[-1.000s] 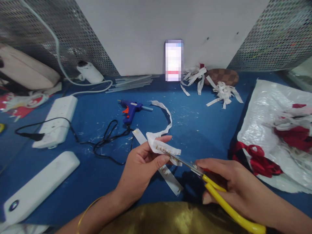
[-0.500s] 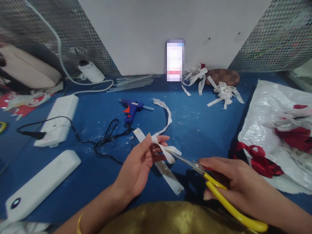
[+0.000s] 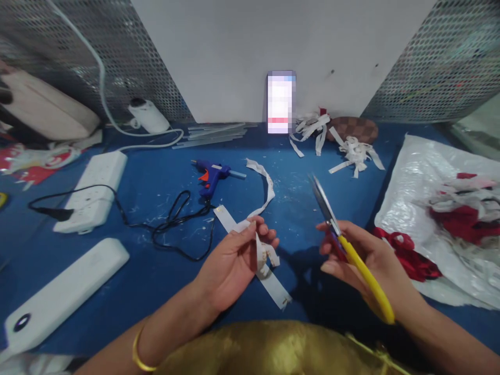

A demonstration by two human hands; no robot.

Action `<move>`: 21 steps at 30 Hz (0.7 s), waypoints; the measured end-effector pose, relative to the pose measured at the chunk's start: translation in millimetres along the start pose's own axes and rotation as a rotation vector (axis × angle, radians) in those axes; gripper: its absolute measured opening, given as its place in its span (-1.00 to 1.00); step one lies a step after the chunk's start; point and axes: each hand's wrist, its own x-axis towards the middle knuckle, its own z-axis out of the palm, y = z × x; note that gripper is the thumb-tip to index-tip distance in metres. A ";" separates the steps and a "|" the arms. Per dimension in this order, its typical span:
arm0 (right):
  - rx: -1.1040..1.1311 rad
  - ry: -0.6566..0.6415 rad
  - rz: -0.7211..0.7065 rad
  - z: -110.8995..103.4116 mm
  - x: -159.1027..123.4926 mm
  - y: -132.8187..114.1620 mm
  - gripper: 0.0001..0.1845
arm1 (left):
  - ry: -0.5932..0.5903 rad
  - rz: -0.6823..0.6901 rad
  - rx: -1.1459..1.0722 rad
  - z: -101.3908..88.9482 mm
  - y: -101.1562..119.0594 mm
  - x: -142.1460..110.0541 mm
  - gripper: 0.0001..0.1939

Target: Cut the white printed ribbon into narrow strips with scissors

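Pinched in my left hand (image 3: pixel 238 255) is a white ribbon (image 3: pixel 266 255) with gold print, its short end curling down past the fingers. A long tail of white ribbon (image 3: pixel 269 190) curves away from that hand over the blue table. Beneath the hand, a flat white ribbon strip (image 3: pixel 275 289) lies slanted on the tabletop. My right hand (image 3: pixel 351 260) grips yellow-handled scissors (image 3: pixel 353 258), blades pointing up and away, apart from the ribbon. Some of the right fingers are hidden behind the handles.
A blue glue gun (image 3: pixel 213 174) with a coiled black cord lies beyond my left hand. Clear glue sticks (image 3: pixel 219 133), a phone (image 3: pixel 280 101) and ribbon bows (image 3: pixel 355 153) line the back. A power strip (image 3: pixel 91 192) sits left; a white plastic bag (image 3: pixel 402 177) with red ribbon pieces sits right.
The scissors have come away from the ribbon, moving right and tilting upward. My left hand has turned and shifted slightly right, and the ribbon end now hangs down from its fingers.
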 end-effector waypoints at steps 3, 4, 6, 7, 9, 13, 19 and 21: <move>0.230 -0.035 0.073 14.7 6.2 0.8 -0.38 | -0.121 0.005 0.021 -1.3 -12.3 -2.5 -0.95; 0.277 -0.076 0.113 19.2 7.4 1.0 -0.35 | -0.158 0.022 0.043 -2.2 -15.3 -3.3 -0.95; 0.332 -0.157 0.173 26.8 8.3 1.6 -0.30 | -0.207 0.062 0.107 -4.3 -19.0 -4.6 -0.89; 0.347 -0.182 0.190 29.9 8.1 1.9 -0.28 | -0.221 0.082 0.148 -5.3 -20.0 -5.1 -0.87; 0.365 -0.206 0.200 34.6 7.2 3.1 -0.31 | -0.241 0.115 0.234 -6.8 -21.4 -5.7 -0.88; 0.344 -0.236 0.182 37.8 5.2 9.6 -0.49 | -0.302 0.156 0.338 -7.1 -27.1 -5.1 -0.94; 0.402 -0.213 0.115 25.4 7.5 22.6 -0.56 | -0.339 0.111 0.270 -7.2 -31.7 3.6 -0.93; 0.399 -0.177 0.081 17.9 9.2 22.3 -0.49 | -0.305 0.085 0.178 -7.2 -26.0 8.5 -0.93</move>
